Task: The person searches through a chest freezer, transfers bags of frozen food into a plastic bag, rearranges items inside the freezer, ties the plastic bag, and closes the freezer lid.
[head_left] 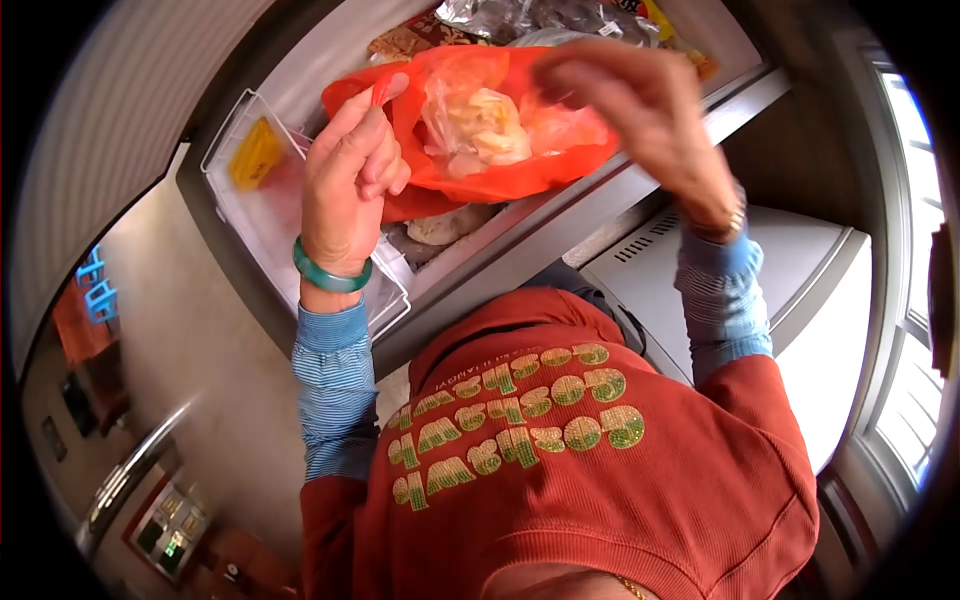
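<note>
A red plastic bag lies spread open in a freezer drawer. Inside it sits a clear plastic bag of pale yellowish food that I cannot name. My left hand, below which is a green bangle, is closed in a pinch on the red bag's left edge. Over the bag's right side is my right hand, smeared by motion with the fingers bent. Whether it holds anything does not show.
The freezer drawer also holds silver foil-like packages at the back and a wrapped pale item under the bag. A white wire basket with a yellow packet is at the left. A white appliance stands at the right.
</note>
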A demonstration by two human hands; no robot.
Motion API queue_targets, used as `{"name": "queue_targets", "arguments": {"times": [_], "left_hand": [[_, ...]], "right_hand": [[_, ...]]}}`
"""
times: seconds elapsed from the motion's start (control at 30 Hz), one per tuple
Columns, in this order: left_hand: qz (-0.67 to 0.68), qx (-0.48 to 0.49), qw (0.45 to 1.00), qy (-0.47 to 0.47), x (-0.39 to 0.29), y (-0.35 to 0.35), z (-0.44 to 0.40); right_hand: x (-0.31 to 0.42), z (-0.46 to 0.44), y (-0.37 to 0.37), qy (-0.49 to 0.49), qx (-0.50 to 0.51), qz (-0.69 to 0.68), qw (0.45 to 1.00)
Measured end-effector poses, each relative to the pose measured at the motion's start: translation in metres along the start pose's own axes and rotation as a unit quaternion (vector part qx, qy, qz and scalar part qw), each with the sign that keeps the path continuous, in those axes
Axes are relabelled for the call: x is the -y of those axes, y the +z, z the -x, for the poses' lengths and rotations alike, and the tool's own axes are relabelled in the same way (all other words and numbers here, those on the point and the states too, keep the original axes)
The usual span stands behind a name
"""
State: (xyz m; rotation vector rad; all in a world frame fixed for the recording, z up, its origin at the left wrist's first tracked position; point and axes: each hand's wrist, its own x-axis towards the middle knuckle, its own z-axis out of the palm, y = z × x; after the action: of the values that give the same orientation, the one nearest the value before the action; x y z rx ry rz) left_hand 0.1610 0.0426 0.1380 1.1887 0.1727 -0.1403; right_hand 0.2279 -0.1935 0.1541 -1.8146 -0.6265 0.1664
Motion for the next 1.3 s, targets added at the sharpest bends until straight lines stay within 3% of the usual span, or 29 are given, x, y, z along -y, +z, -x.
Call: {"name": "queue_targets", "arguments": {"times": [0.03,0.07,0.13,0.23,0.27,0.33,0.37,0.43,0.47,0.53,0.6,0.67,0.73,0.9,1.13,1.3], "left_hand": [[0.001,-0.004,1.000,-0.002,0.000,0.000,0.001],[0.004,-0.008,1.000,-0.002,0.001,0.001,0.002],[0.002,-0.018,1.000,-0.008,0.002,0.000,0.005],[0.007,-0.026,1.000,-0.010,0.006,0.000,0.007],[0.012,-0.024,1.000,-0.007,0.007,0.000,0.007],[0.018,-0.027,0.999,-0.003,0.007,0.003,0.007],[0.024,-0.027,0.999,-0.003,0.007,0.004,0.008],[0.030,-0.030,0.999,-0.003,0.010,0.002,0.009],[0.036,-0.032,0.999,-0.004,0.011,0.001,0.010],[0.039,-0.030,0.999,-0.007,0.012,-0.002,0.011],[0.043,-0.029,0.999,-0.009,0.012,-0.003,0.012],[0.039,-0.020,0.999,-0.010,0.013,-0.004,0.012],[0.040,-0.015,0.999,-0.011,0.013,-0.002,0.013],[0.003,-0.010,1.000,-0.017,0.009,0.004,0.008],[0.027,0.006,1.000,-0.014,0.006,0.013,-0.001],[0.014,0.023,1.000,-0.010,0.004,0.013,-0.003]], "right_hand": [[-0.015,-0.006,0.018,-0.003,0.046,0.032,0.998],[-0.033,-0.014,0.029,0.008,0.092,0.157,0.983],[-0.098,-0.022,0.052,0.024,0.092,0.225,0.970],[-0.167,-0.018,0.080,0.038,0.135,0.056,0.989],[-0.192,-0.016,0.093,-0.001,0.085,-0.134,0.987],[-0.196,-0.016,0.099,-0.041,0.037,-0.318,0.946],[-0.197,-0.011,0.099,0.002,0.112,-0.115,0.987],[-0.127,-0.007,0.082,0.072,0.186,0.107,0.974],[-0.106,0.001,0.076,0.072,0.186,0.107,0.974],[-0.089,0.013,0.066,0.075,0.133,-0.016,0.988],[-0.108,0.022,0.059,0.048,0.080,0.042,0.995],[-0.116,0.024,0.046,0.129,0.011,-0.128,0.983],[-0.114,0.022,0.022,0.124,-0.032,-0.168,0.977],[-0.112,0.033,-0.029,0.099,-0.196,-0.085,0.972],[-0.105,0.041,-0.037,0.069,-0.236,-0.093,0.965],[-0.086,0.027,-0.003,0.077,-0.154,-0.171,0.970]]}}
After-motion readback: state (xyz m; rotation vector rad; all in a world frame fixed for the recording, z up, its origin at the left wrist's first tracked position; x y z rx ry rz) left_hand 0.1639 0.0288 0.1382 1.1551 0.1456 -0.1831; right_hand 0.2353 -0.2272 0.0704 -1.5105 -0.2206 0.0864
